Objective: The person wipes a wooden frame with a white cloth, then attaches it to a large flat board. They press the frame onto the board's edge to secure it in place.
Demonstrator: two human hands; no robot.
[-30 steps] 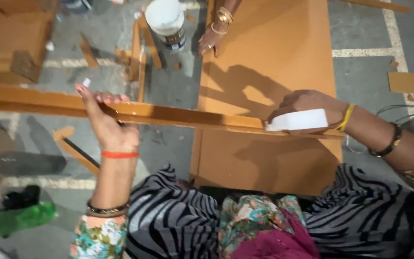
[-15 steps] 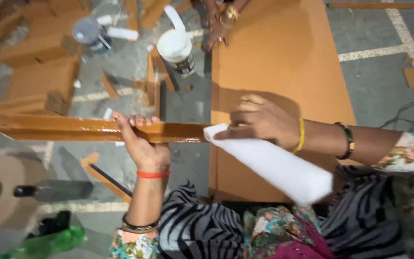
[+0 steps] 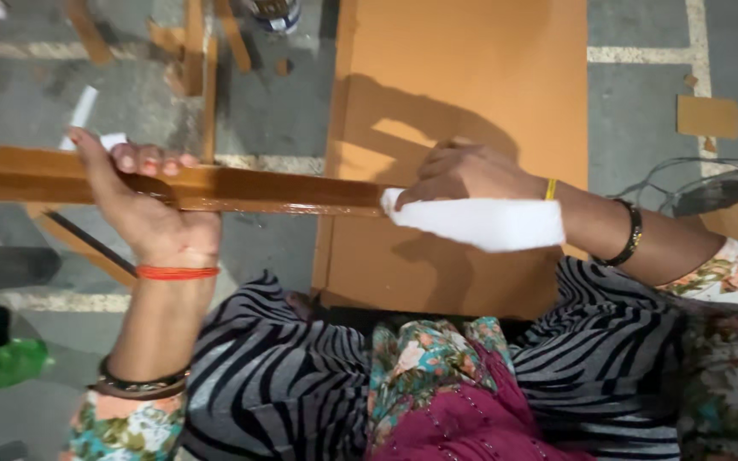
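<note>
A long glossy brown wooden strip point(image 3: 284, 192) runs level across the view from the left edge to the middle. My left hand point(image 3: 143, 209) grips it from below, fingers curled over its top edge. My right hand point(image 3: 463, 175) holds a white cloth point(image 3: 480, 224) pressed against the strip's right end; the cloth trails right under my wrist. The wood looks wet and shiny between my two hands.
A big orange-brown board point(image 3: 463, 77) lies on the grey floor under my right hand. Loose wood strips point(image 3: 194, 51) and scraps lie at the upper left, a small can point(image 3: 271, 13) at the top. A green bottle point(image 3: 2, 363) is at the lower left, cables point(image 3: 685, 183) at the right.
My right hand with the cloth has slid back to the right along the strip. The view has shifted, so the can and another person's hand near the top have left the frame.
</note>
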